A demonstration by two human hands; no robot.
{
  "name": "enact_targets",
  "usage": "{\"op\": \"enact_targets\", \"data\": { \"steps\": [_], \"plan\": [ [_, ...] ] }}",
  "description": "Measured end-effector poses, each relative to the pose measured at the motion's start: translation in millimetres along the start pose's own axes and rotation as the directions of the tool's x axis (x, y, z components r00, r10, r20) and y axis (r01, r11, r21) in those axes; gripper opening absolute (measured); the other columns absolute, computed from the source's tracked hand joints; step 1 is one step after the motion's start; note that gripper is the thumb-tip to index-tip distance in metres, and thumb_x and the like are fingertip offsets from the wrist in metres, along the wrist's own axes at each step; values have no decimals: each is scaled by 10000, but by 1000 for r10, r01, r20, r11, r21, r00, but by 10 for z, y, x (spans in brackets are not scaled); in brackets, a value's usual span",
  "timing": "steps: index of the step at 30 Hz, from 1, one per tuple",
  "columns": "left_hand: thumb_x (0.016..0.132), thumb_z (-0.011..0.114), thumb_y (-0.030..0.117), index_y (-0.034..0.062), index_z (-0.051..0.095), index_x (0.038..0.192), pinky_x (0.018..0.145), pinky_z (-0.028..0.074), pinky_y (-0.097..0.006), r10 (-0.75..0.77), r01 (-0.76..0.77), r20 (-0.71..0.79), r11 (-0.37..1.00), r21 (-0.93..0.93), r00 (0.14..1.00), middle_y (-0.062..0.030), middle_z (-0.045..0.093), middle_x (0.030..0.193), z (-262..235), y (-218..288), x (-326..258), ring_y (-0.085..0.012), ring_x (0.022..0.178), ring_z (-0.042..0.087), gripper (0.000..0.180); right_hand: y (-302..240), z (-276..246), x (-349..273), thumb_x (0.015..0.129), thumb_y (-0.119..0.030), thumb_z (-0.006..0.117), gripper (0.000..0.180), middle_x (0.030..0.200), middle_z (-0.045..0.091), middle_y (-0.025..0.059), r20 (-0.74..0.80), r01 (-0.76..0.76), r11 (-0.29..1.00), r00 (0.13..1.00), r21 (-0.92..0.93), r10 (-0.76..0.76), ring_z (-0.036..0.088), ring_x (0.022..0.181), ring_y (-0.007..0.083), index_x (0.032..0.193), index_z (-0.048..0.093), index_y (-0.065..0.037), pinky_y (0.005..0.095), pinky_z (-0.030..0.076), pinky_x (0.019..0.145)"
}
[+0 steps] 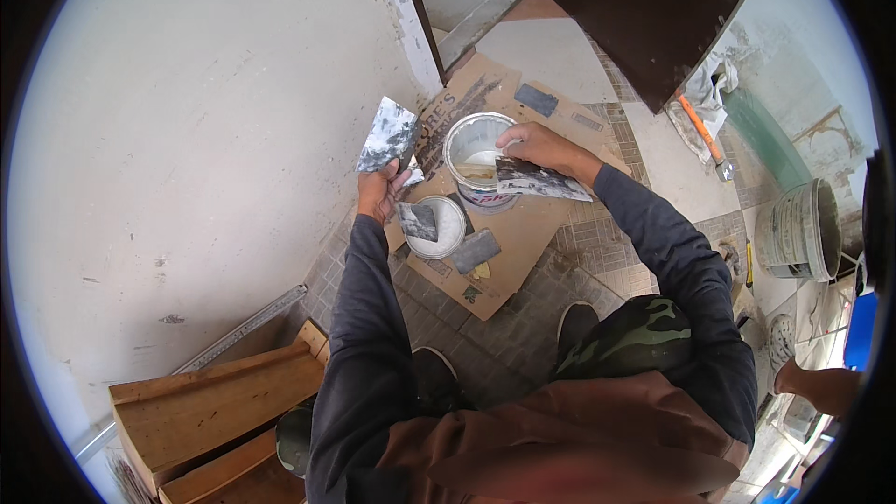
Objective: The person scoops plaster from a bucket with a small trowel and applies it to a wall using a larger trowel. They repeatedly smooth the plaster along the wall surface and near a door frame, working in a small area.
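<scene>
My left hand [381, 189] is closed around the lower end of a thin sheet smeared black and white [387, 135], held upright near the wall. In front of me stands an open white bucket [454, 151] with pale residue inside. My right hand [549, 149] is over its right rim, fingers curled. A dark, white-smeared flat blade-like sheet [543, 179] reaches from under that hand out to the right; the grip on it is partly hidden. Below the bucket sits a round white lid or tub [450, 227], with a dark grey rectangular piece [417, 221] across it.
Flattened cardboard [504, 289] covers the tiles, bearing grey rectangular pieces [477, 251] [537, 99]. A wooden box [219, 401] is at lower left. At right are an orange-handled hammer [700, 121], a dirty bucket [793, 233] and another person's leg [821, 381]. A dark door [644, 9] stands behind.
</scene>
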State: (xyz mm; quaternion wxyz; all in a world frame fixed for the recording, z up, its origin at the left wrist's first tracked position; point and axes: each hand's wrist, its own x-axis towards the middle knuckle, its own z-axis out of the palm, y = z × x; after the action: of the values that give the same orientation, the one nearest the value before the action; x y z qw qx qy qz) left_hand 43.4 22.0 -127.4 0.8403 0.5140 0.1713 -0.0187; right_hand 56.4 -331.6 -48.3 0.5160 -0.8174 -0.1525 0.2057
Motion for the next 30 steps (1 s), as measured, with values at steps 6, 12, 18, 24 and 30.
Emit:
{"op": "enact_targets", "data": {
  "steps": [6,12,18,24,30],
  "plan": [
    [964,593,-62,-18,553,1293,765,683,-385,-41,40,-8,996,-84,999,-140,675,1165,-370,-375,-39,-270,958,722,334,29,399,894,879,-79,617,410,1181,715,135,288,-80,881,928,-466,236,646,1069,215,1279,677,-11,322,507,891],
    [992,594,11,25,599,1216,768,662,-419,-336,301,-125,924,-235,933,-99,694,1126,-1100,-872,-539,-257,961,723,225,258,610,1107,808,-82,647,237,960,722,96,285,-308,921,884,-240,370,630,848,196,1009,753,-17,376,500,752],
    [983,600,-5,60,596,1225,815,653,-399,-400,325,-280,904,-278,873,-52,666,1126,-1211,-1425,-942,-217,963,680,251,226,778,1088,808,-178,663,274,926,743,210,279,-58,889,939,-454,204,685,777,314,949,751,39,457,501,710],
    [946,612,-29,52,603,1204,757,658,-406,-346,303,-300,935,-182,889,-56,663,1061,-1184,-1380,-812,-216,879,672,271,-125,771,942,801,-121,651,190,840,697,162,115,-43,800,983,-598,140,628,749,268,899,682,39,418,485,704],
    [927,624,-38,32,610,1183,699,656,-388,-420,346,-264,894,-284,868,-66,677,989,-1342,-1361,-745,-213,805,680,267,278,450,-124,883,-162,650,193,781,665,138,-583,-76,987,799,143,146,620,678,229,867,625,29,396,498,627]
  ]
}}
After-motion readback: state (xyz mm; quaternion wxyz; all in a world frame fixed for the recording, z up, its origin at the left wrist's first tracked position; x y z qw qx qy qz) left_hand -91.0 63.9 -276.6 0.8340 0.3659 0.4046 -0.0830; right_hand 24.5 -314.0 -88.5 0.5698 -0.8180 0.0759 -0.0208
